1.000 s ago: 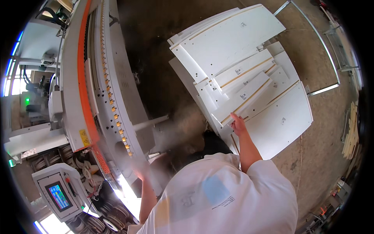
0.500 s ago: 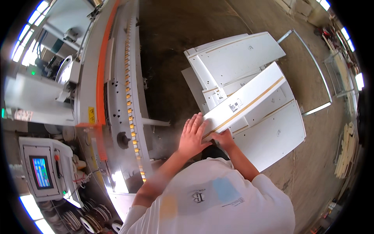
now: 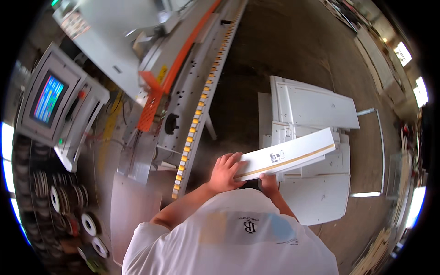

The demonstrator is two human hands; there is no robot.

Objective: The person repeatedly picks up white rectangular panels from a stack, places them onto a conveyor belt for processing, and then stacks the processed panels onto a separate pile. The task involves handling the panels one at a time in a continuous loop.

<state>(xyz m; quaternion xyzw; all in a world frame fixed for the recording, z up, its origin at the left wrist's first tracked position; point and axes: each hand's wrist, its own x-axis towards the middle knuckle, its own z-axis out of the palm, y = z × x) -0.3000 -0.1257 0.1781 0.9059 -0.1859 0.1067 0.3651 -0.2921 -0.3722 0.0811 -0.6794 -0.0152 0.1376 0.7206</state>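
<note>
Two hands hold one long white panel (image 3: 288, 157) by its near end, lifted above a stack of white panels (image 3: 316, 183) that lies on the floor to the person's right. The left hand (image 3: 225, 172) lies flat on top of the panel's near corner, fingers spread and pressing down on the white face; the right hand (image 3: 268, 183) grips from beneath the same end, its fingers mostly hidden under the board, so both are closed on the panel rather than open. The panel runs away from the person toward the right and tilts slightly upward, showing a thin tan strip along its near edge and a small label on its face. It hangs just over the stack, not resting on it as far as the view shows. To the left stands a long grey machine (image 3: 183, 87) with an orange guard (image 3: 158, 91) and a row of small yellow rollers (image 3: 197, 119) — its feed edge lies just beside the left hand. Further left is a control screen (image 3: 48, 98) lit in bright colours, and below it several rolls of edge tape (image 3: 68, 206).
</note>
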